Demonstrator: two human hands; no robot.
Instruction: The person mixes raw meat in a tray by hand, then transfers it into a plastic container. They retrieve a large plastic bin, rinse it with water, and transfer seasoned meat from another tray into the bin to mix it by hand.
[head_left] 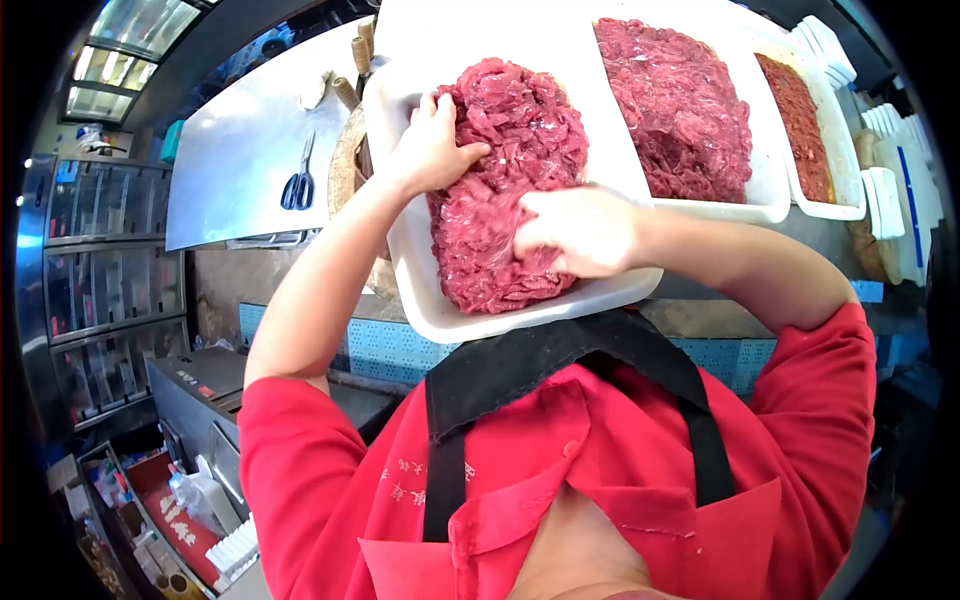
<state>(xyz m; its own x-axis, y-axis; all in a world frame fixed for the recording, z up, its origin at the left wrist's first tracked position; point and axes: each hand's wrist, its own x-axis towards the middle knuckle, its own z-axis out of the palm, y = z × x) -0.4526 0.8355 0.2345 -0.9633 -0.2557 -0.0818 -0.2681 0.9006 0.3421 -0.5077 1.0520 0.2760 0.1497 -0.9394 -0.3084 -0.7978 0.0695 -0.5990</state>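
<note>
A heap of raw red sliced meat (520, 125) lies in a deep white tray (440, 328) directly in front of me. My left hand (437, 150) rests on the heap's left edge, fingers stretched out and thumb apart. At the right side of the same heap, my right hand (585, 232) has its fingers curled into the meat; the fingertips are partly buried and a little blurred. The slices under it look smeared by motion.
Right of my tray stands a second white tray with more sliced meat (685, 110), then a narrower one with red minced-looking meat (800, 125). Dark-handled scissors (298, 185) lie on the metal table (235, 170) to the left. White containers (880, 200) are stacked far right.
</note>
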